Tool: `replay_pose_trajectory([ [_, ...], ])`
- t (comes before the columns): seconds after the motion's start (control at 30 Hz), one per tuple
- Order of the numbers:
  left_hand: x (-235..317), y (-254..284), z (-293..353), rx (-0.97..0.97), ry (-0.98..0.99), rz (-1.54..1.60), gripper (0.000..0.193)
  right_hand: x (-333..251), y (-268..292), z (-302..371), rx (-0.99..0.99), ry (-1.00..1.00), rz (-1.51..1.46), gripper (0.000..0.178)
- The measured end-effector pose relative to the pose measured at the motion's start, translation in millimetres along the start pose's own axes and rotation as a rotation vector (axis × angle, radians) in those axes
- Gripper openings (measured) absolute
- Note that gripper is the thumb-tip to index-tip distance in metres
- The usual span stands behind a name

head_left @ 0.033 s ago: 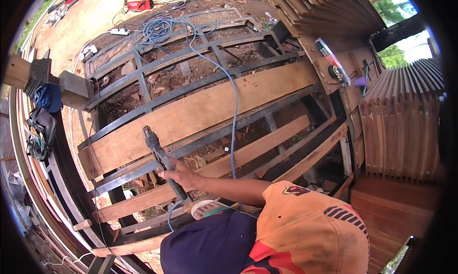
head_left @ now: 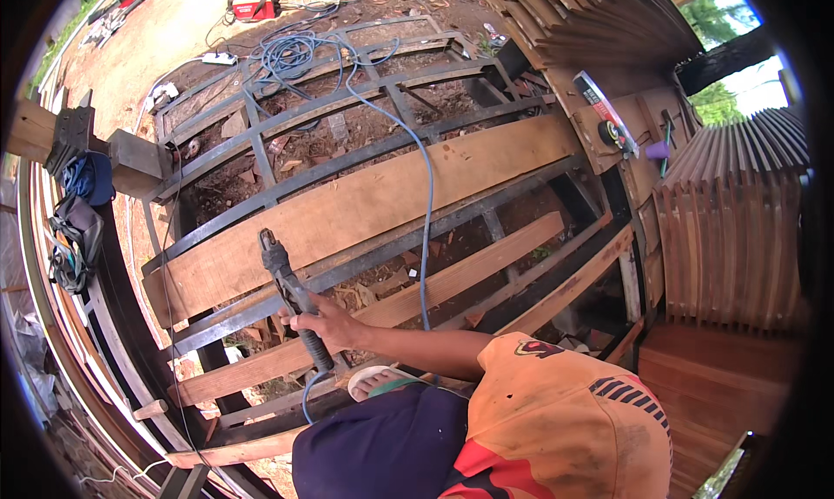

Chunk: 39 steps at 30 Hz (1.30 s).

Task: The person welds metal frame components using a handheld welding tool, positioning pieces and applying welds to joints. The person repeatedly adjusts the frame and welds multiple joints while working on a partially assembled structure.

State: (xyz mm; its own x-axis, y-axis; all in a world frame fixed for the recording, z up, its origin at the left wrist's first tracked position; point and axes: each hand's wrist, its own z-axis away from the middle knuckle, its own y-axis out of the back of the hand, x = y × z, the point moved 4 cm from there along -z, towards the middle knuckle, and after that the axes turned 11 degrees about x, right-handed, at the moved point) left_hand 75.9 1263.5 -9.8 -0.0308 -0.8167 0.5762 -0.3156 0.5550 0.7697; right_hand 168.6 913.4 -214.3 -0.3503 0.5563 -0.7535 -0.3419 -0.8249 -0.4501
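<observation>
My right hand (head_left: 332, 322) is closed round the grip of a dark welding electrode holder (head_left: 291, 286). Its jaw end points away from me, above a wide plywood strip (head_left: 365, 199), and no rod shows in the jaws. From the ribbed bottom of the handle a blue cable (head_left: 307, 399) runs down beside my knee. Whether the jaws touch the plywood I cannot tell. My left hand is out of sight. Under the holder lie the dark metal frame (head_left: 224, 315) and a narrow wooden slat (head_left: 460, 269).
Blue cable lies coiled (head_left: 287, 54) on the far frame, near a red machine (head_left: 254, 9). Stacked wooden slats (head_left: 730, 247) stand to the right. A tape roll (head_left: 611, 132) and purple cup (head_left: 657, 149) rest on the ledge. Gaps between frame bars show debris below. My sandalled foot (head_left: 378, 382) is close by.
The electrode holder has shifted slightly left, its handle end swinging a little left and toward me. The cable below it moved along.
</observation>
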Motion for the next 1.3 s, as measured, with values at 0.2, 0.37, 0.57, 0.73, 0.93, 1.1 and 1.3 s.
replay_pose_trajectory([
  [0.2, 11, -128, -3, -0.51, 0.309, 0.353, 0.073, -43, -53, 25, -0.301, 0.111, 0.204, 0.059],
  [0.37, 22, -218, 12, -0.754, 0.821, 0.495, 0.039, -58, -47, 34, -0.533, 0.272, 0.629, 0.092],
  [0.57, 35, -212, 14, -0.622, 0.826, 0.36, 0.018, -56, 120, 48, -0.186, 0.213, 1.249, 0.09],
  [0.73, 27, -152, -15, -0.422, 0.803, 0.334, 0.015, -47, 209, 76, 0.222, -0.003, 1.002, 0.053],
  [0.93, -4, -83, -32, -0.263, 0.847, 0.405, 0.014, -37, 173, 93, 0.166, 0.129, 1.257, 0.04],
  [1.1, -15, -48, -5, -0.188, 0.848, 0.444, 0.021, -33, 102, 81, -0.136, 0.471, 1.509, 0.035],
  [1.3, -42, 0, 28, -0.106, 0.667, 0.501, 0.025, -29, 91, 96, 0.055, 0.382, 1.21, 0.036],
])
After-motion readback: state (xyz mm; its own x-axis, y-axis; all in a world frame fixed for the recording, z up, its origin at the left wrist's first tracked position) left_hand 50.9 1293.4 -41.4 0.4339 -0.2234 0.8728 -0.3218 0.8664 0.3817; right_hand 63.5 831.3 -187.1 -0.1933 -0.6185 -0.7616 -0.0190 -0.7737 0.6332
